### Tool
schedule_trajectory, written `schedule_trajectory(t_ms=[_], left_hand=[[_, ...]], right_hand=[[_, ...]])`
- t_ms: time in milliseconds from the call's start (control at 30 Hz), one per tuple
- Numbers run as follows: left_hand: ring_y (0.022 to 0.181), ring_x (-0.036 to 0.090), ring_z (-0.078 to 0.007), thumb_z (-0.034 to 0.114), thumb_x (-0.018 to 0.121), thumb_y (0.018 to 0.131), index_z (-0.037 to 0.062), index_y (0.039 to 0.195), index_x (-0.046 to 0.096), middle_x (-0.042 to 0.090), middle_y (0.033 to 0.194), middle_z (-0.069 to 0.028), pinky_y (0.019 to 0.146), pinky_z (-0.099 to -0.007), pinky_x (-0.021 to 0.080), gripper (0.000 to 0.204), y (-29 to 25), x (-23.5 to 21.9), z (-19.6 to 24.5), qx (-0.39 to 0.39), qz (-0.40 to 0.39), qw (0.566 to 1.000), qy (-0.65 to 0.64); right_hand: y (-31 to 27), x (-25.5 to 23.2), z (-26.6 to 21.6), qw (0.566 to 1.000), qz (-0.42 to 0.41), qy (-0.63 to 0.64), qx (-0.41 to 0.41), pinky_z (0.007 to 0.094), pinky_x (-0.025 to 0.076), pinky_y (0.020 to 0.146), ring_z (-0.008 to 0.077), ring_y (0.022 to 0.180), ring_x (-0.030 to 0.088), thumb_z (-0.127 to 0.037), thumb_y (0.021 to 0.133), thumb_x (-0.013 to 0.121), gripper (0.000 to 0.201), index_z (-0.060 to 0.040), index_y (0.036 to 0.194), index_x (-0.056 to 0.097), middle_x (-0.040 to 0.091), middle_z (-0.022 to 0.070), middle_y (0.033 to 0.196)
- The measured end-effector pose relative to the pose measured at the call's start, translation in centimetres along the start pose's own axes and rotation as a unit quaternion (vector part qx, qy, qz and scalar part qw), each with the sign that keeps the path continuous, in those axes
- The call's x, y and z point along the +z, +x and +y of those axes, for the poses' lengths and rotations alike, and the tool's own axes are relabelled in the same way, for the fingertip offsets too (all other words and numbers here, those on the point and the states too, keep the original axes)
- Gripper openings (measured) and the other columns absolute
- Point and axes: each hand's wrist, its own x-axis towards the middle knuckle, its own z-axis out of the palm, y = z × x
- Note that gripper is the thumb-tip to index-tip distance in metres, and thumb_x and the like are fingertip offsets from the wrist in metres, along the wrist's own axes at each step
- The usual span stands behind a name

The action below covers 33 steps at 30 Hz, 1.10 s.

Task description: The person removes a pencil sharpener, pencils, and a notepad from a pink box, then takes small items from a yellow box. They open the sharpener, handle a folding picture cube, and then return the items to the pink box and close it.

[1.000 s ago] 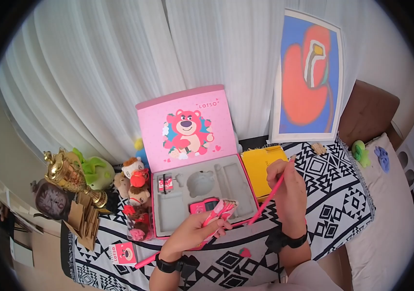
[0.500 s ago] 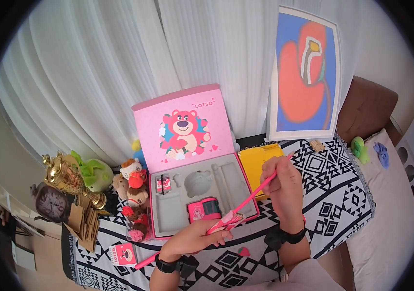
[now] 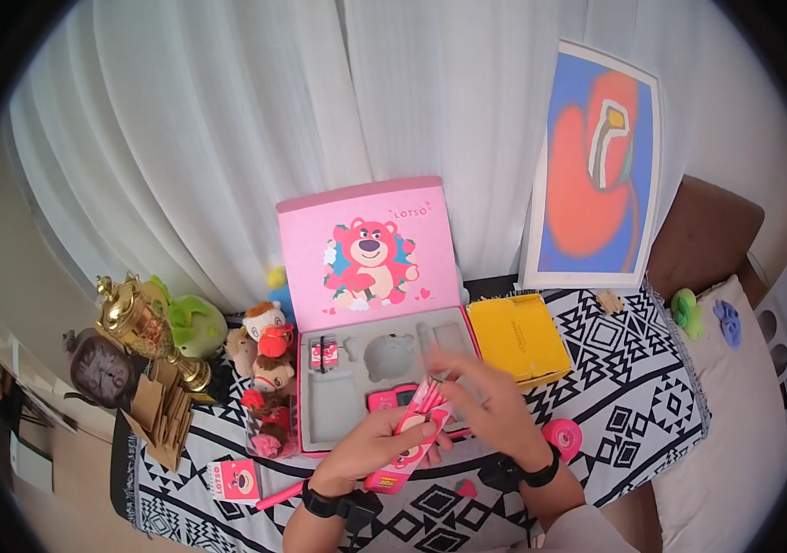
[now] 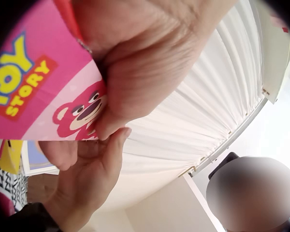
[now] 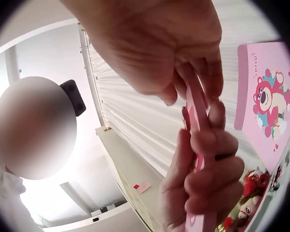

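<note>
My left hand (image 3: 380,447) grips a flat pink pencil box (image 3: 410,453) printed with a bear; "Toy Story" lettering shows close up in the left wrist view. Pencil ends (image 3: 434,391) stick out at its open upper end. Right at that end is my right hand (image 3: 490,405), its fingers stretched and blurred by motion. In the right wrist view, the box's top edge (image 5: 195,96) runs up between the right thumb and fingers. Behind the hands stands the open pink gift box (image 3: 324,401), with a pink case with a dark window (image 3: 382,401) in its grey insert.
A bear-print notepad (image 3: 235,480) and a pink stick (image 3: 280,495) lie at the front left. Plush toys (image 3: 272,373), a gold trophy (image 3: 140,323) and a clock (image 3: 103,369) stand left. On the right are a yellow box (image 3: 522,341) and a round pink item (image 3: 561,440).
The long pink pencil in my right hand has gone down into the pencil box. My right hand has come left to the box's open end; the box is raised and turned more upright.
</note>
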Motion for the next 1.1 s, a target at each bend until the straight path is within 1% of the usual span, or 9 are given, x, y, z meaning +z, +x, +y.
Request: schedule_trajectory(t_ms=[67,100,233,333,400,567,667,867,1100], left_hand=[[0.082,0.066,-0.0162,0.02,0.052,0.099,-0.0032,0.11,0.06,0.068,0.094,-0.0105,0.073,-0.0277,0.053,0.027,0.5,-0.6,-1.3,0.019,0.002,1.0,-0.011],[0.083,0.066,-0.0156,0.023,0.051,0.1,-0.0021,0.113,0.06,0.068,0.094,-0.0093,0.074,-0.0268,0.052,0.029,0.6,-0.8,-1.8,0.033,0.002,0.999,-0.021],[0.085,0.066,-0.0169,0.022,0.049,0.101,-0.0015,0.117,0.058,0.067,0.098,-0.0104,0.076,-0.0282,0.053,0.03,1.4,0.1,-2.2,0.064,0.085,0.992,-0.06],[0.09,0.065,-0.019,0.018,0.048,0.101,-0.0035,0.117,0.056,0.065,0.102,-0.0122,0.081,-0.0312,0.054,0.028,1.6,0.5,-2.1,0.129,0.163,0.966,-0.153],[0.095,0.064,-0.0197,0.021,0.048,0.101,-0.0024,0.123,0.052,0.064,0.107,-0.0116,0.084,-0.0329,0.053,0.032,1.9,0.5,-2.2,0.19,0.231,0.923,-0.244],[0.096,0.064,-0.0194,0.023,0.048,0.101,0.0,0.129,0.048,0.063,0.108,-0.011,0.085,-0.0338,0.053,0.036,2.3,1.7,-4.2,0.198,0.245,0.912,-0.263],[0.092,0.064,-0.0172,0.019,0.051,0.1,0.0003,0.134,0.044,0.063,0.105,-0.0107,0.08,-0.0319,0.055,0.039,2.1,0.5,-6.1,0.176,0.269,0.918,-0.232],[0.071,0.058,-0.0056,0.016,0.057,0.097,-0.0013,0.128,0.054,0.062,0.084,-0.001,0.061,-0.0191,0.049,0.036,1.4,-1.3,-9.8,0.153,0.328,0.932,0.004],[0.069,0.058,-0.0058,0.016,0.058,0.096,-0.0009,0.131,0.052,0.064,0.095,-0.008,0.057,-0.0209,0.048,0.039,-0.1,0.0,-9.7,0.171,0.334,0.927,0.019]], right_hand=[[-0.5,0.7,-0.9,0.984,-0.148,-0.083,0.053,0.0295,0.05,0.079,0.0198,0.091,0.063,-0.011,0.091,0.06,0.048,0.0005,0.135,0.046,0.062,0.0154,0.116],[-0.4,0.7,-1.5,0.966,-0.197,-0.019,0.167,0.0293,0.05,0.079,0.0228,0.09,0.065,-0.014,0.091,0.061,0.051,0.0027,0.136,0.043,0.06,0.018,0.117],[-1.1,2.3,-0.3,0.972,-0.166,-0.11,0.123,0.0329,0.05,0.086,0.0272,0.104,0.062,-0.018,0.088,0.067,0.069,0.0031,0.143,0.03,0.05,0.0218,0.129],[-2.8,3.8,0.2,0.986,-0.103,0.006,0.131,0.0374,0.047,0.094,0.0331,0.117,0.054,-0.023,0.084,0.073,0.09,0.0057,0.146,0.014,0.033,0.0264,0.142],[-4.2,4.3,0.6,0.977,-0.151,-0.151,0.005,0.0397,0.045,0.098,0.0389,0.126,0.045,-0.026,0.08,0.076,0.103,0.0086,0.146,0.005,0.022,0.029,0.146],[-8.1,4.6,0.1,0.957,-0.12,-0.226,0.137,0.0458,0.051,0.076,0.0453,0.098,0.057,-0.018,0.083,0.065,0.082,0.0047,0.145,0.017,0.046,0.029,0.118],[-9.5,3.5,-0.4,0.93,-0.139,-0.289,0.179,0.0458,0.052,0.071,0.0433,0.089,0.06,-0.021,0.082,0.065,0.078,-0.0007,0.145,0.023,0.047,0.0252,0.116],[-12.4,4.4,-0.3,0.93,-0.132,-0.312,0.139,0.043,0.054,0.067,0.038,0.085,0.063,-0.02,0.083,0.064,0.065,-0.0105,0.142,0.037,0.047,0.0187,0.117],[-12.3,4.8,0.1,0.925,-0.076,-0.355,0.109,0.042,0.054,0.064,0.037,0.08,0.064,-0.02,0.082,0.065,0.055,-0.0112,0.134,0.049,0.052,0.018,0.111]])
